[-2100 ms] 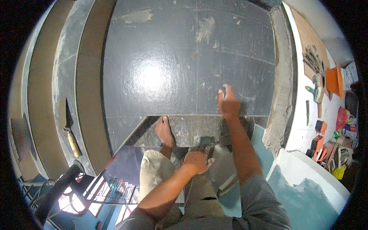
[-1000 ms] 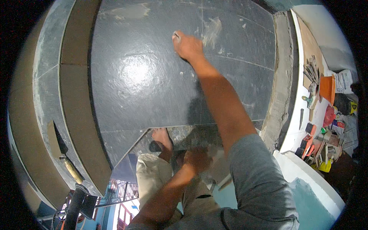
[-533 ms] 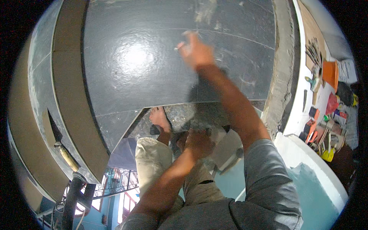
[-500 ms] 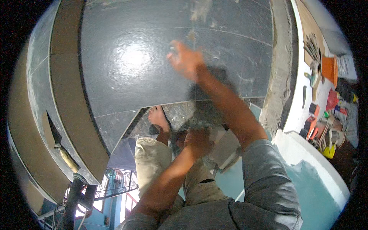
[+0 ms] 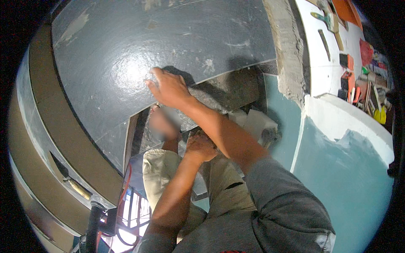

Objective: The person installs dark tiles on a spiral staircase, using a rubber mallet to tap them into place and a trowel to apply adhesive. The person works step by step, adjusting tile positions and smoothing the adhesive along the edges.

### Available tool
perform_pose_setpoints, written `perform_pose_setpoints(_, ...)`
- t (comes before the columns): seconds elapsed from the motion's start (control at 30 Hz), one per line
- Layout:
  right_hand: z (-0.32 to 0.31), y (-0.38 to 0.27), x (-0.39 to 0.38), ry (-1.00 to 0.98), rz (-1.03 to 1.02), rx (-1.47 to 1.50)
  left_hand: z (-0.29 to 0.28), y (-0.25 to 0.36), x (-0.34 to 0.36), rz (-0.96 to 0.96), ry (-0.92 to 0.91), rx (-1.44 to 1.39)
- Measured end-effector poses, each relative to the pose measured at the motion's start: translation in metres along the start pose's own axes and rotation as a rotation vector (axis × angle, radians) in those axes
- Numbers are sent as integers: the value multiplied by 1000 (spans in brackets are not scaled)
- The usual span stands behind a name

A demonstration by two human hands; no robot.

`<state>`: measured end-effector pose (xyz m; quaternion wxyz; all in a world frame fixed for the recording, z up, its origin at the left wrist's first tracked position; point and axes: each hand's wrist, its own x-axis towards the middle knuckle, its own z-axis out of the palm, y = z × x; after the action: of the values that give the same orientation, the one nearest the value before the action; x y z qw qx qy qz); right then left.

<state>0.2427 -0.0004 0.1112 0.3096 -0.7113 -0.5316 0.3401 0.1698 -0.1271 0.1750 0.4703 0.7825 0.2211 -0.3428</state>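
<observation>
My right hand [image 5: 171, 89] is over the near edge of a large dark grey tile surface [image 5: 126, 38], its thumb and index finger apart and nothing visible between them. Its shadow falls on the tile close beside it; whether the fingertips touch the tile I cannot tell. Lower down, my left hand [image 5: 201, 145] is closed in front of my knee, its fingers mostly hidden. Something dark shows at its top, too unclear to name. My bare foot [image 5: 164, 122], blurred, is on the rough lower step below the tile's edge.
A pointed trowel [image 5: 76, 185] lies on the curved step at left, near a black post [image 5: 93, 219]. A rough mortar strip [image 5: 291, 50] borders the tile at right. Beyond it, a white ledge holds a brush [image 5: 325, 19] and several tools. A teal wall [image 5: 346, 181] stands at right.
My right hand has come nearer and to the left, to the tile's near edge. My left hand has shifted slightly left and stays closed. The whole view has turned and shifted.
</observation>
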Motion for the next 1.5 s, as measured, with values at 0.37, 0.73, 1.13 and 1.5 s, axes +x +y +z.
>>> perform_pose_setpoints(0.37,-101,179,-160,384,773,209,18,22,15,-50,72,70)
perform_pose_setpoints(0.73,-105,205,-110,787,872,1126,31,40,29,-65,-21,166)
perform_pose_setpoints(1.13,-106,174,-85,967,823,1105,40,33,33,-52,-15,183)
perform_pose_setpoints(1.5,-107,175,-64,1030,867,1047,22,38,25,-76,-27,133)
